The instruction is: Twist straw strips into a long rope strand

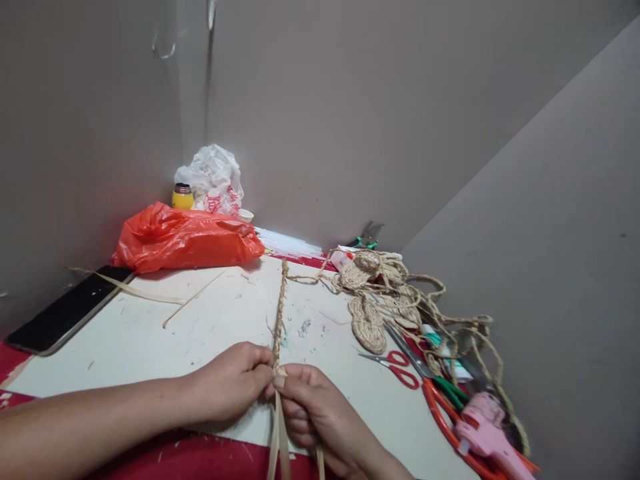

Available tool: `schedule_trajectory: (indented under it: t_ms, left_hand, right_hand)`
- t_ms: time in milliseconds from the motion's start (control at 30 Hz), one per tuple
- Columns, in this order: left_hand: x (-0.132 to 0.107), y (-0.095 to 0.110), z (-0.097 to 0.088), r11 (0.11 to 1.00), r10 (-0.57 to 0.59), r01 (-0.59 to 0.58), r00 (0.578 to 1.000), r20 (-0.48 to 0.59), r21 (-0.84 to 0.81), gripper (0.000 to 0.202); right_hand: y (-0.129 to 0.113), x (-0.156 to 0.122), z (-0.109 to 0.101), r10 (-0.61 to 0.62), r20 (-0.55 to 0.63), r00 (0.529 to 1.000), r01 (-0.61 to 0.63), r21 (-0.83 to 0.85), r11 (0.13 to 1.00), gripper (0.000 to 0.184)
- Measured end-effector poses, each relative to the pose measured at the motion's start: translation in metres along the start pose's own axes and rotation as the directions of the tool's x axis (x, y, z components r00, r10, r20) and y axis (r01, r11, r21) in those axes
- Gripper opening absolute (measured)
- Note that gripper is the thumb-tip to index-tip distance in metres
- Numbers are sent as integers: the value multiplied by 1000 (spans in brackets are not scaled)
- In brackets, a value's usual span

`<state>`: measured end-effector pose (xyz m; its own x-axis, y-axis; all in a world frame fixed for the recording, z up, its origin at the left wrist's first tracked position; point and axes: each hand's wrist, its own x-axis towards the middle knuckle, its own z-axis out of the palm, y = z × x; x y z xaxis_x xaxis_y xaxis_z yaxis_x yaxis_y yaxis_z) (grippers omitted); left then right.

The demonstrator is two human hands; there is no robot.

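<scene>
A thin braided straw cord runs from the far part of the white board toward me. My left hand pinches the braid's near end, fingers closed on it. My right hand is closed too, with its thumb pressed against the braid and loose flat straw strips hanging down from its fingers past the board's near edge.
A red plastic bag, a white bag and a yellow jar sit at the back. A black phone lies left. Woven straw pieces and cord, small red scissors, large shears and a pink glue gun crowd the right. Grey walls enclose the desk.
</scene>
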<state>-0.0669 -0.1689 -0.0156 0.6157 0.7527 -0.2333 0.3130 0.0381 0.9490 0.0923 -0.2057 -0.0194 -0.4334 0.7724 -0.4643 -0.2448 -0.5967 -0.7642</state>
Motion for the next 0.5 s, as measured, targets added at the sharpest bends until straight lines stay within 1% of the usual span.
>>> schedule_trajectory:
  t_ms: [100,233,333,433,500]
  left_hand:
    - [0,4,-6,997,-1,-2,999,39,75,21]
    - [2,7,-11,989,1,-12,997,76,147,25]
    - [5,6,-12,995,-20,7,991,133,99,24]
    - [8,2,-10,999,-46,50,981,186,-19,22]
    - [9,-1,-9,995,-70,80,984,163,-58,20]
  right_hand:
    - [-4,-1,-4,28,-7,1000,-29,-80,996,24]
    - [-4,1,-11,-12,12,1000,14,-191,981,25]
    - [-4,3,-14,-70,32,997,76,-295,952,26]
    - [-6,1,-12,-178,45,983,178,-469,865,27]
    - [-9,-3,-9,-232,45,972,214,-589,779,26]
